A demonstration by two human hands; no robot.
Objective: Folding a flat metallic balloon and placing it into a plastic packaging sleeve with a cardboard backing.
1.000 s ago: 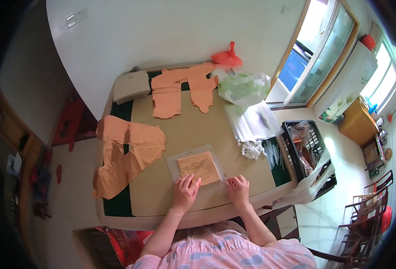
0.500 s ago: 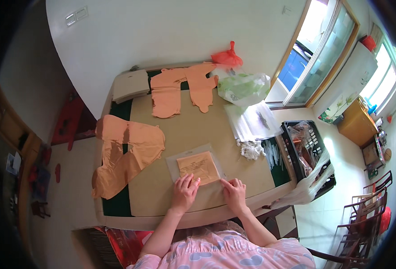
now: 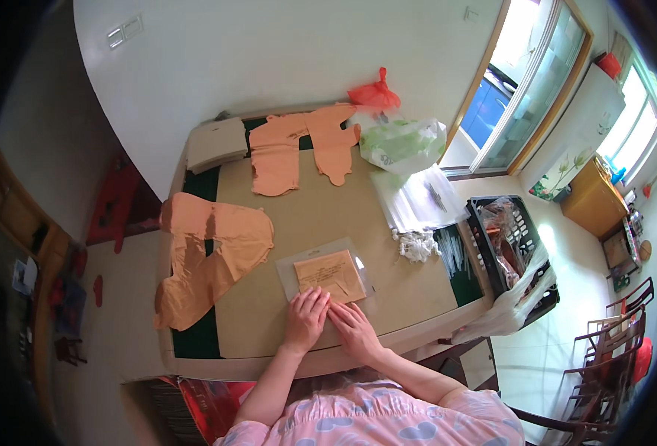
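Note:
A clear plastic bag (image 3: 287, 276) lies flat on the tan board (image 3: 328, 201), holding a folded orange foil-like sheet (image 3: 332, 271) with dark print. My left hand (image 3: 308, 318) is at the bag's near edge, its fingers together and bent over that edge. Beside it, my right hand (image 3: 353, 328) slants in with fingers together, and the fingertips of both hands meet there. The two hands hide part of the near edge. Left of the bag a large flat orange foil shape (image 3: 213, 249) is spread out, and another orange foil piece (image 3: 278, 156) lies at the back.
A stack of tan sheets (image 3: 215, 143) sits back left. On the right are a green-and-white bag (image 3: 403, 145), clear bags (image 3: 418, 201), white string (image 3: 418, 245) and clear straws (image 3: 453, 253). A black crate (image 3: 518, 245) stands beyond the table's right edge; a red bag (image 3: 374, 93) is at the back.
My right hand has moved left from the bag's right corner along the near edge, up against my left hand. My left hand and the foil pieces stay nearly where they were.

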